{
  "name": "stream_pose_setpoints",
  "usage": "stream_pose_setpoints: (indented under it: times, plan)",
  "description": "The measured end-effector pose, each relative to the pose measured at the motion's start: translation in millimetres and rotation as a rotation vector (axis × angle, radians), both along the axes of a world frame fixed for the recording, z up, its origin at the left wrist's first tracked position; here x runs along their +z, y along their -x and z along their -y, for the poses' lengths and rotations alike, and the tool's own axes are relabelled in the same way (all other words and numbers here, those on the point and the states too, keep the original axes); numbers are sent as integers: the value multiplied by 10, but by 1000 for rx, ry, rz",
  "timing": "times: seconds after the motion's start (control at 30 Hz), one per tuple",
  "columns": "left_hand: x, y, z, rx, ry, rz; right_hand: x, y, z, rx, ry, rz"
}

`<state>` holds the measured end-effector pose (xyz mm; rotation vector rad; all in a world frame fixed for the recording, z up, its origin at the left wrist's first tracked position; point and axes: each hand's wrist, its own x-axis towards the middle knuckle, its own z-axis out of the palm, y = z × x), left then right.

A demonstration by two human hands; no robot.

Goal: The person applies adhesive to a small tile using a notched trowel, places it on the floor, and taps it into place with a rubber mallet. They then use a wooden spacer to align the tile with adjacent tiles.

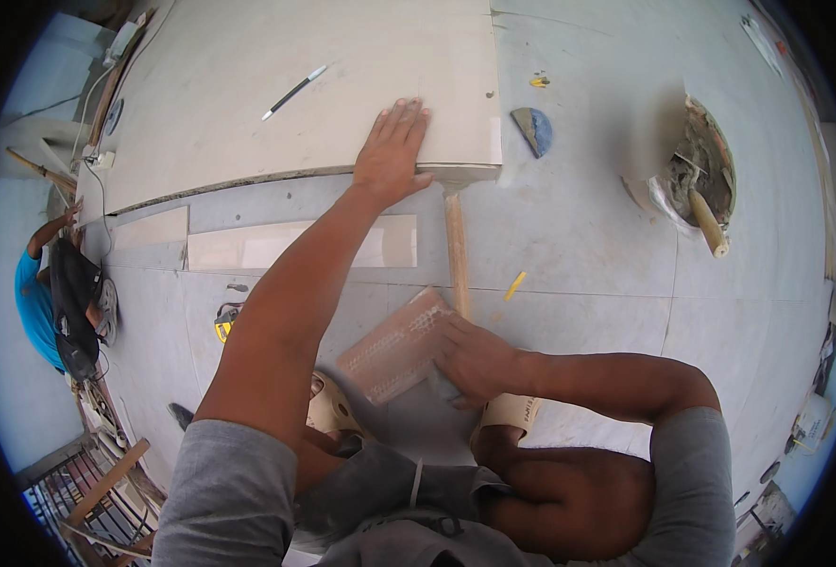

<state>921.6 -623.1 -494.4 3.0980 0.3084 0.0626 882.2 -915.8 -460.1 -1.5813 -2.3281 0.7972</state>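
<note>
My left hand [390, 156] lies flat with fingers extended on a large beige tile [220, 104], at its lower edge near the right corner. My right hand [470, 364] grips the right end of a pinkish tile piece [390, 345], slightly blurred, with white ridged marks on its face, held tilted above my feet. Something grey shows under that hand, too unclear to name. A wooden handle [456, 246] runs from under the big tile's corner down toward my right hand. A black-and-white pen [293, 93] lies on the big tile.
Tile strips [305, 243] and a yellow tape measure [224, 323] lie left on the grey floor [588, 331]. Right are a mortar bucket [706, 142] with a handled tool, a blue half-disc [531, 132] and yellow bits [515, 285]. A person in blue [35, 302] crouches at far left.
</note>
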Motion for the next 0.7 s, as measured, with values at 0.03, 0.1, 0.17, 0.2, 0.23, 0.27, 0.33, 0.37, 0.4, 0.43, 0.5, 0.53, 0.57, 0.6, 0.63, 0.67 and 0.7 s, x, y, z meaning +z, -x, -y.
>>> stream_pose_setpoints:
  times: [0.03,0.1,0.17,0.2,0.23,0.27,0.33,0.37,0.4,0.43,0.5,0.53,0.57,0.6,0.63,0.67,0.7]
  plan:
    - [-3,-2,-2,-2,-1,0,1,-19,-33,4,35,-15]
    - [-5,-8,-5,-4,-11,-7,-9,-83,-113,19,46,59]
    - [-9,-8,2,5,-22,-21,-2,-119,-164,22,66,101]
    - [-11,-10,3,5,-22,-24,4,-126,-185,17,78,105]
    - [-10,-13,1,4,-24,-27,15,-126,-197,17,113,135]
    - [-11,-11,0,4,-26,-32,29,-118,-197,34,118,105]
    - [-13,-12,-3,4,-24,-37,50,-110,-188,72,155,100]
    - [-15,-19,-8,-1,-24,-38,52,-113,-185,73,184,70]
    - [-19,-26,-13,-7,-30,-30,47,-122,-179,66,197,39]
    - [-26,-25,-13,-14,-34,-21,38,-134,-169,61,201,11]
    - [-42,-24,-16,-23,-37,-10,-14,-181,-172,42,153,89]
    - [-48,-27,-20,-24,-37,-6,-41,-207,-170,37,130,145]
    - [-55,-21,-17,-26,-37,-5,-58,-211,-154,32,134,122]
    - [-61,-15,-16,-30,-35,0,-69,-210,-137,29,143,111]
    - [-63,-15,-20,-32,-34,5,-77,-210,-121,28,152,101]
    - [-62,-16,-27,-33,-34,12,-76,-200,-100,14,72,113]
    - [-61,-14,-30,-30,-27,11,-71,-188,-86,-2,-11,124]
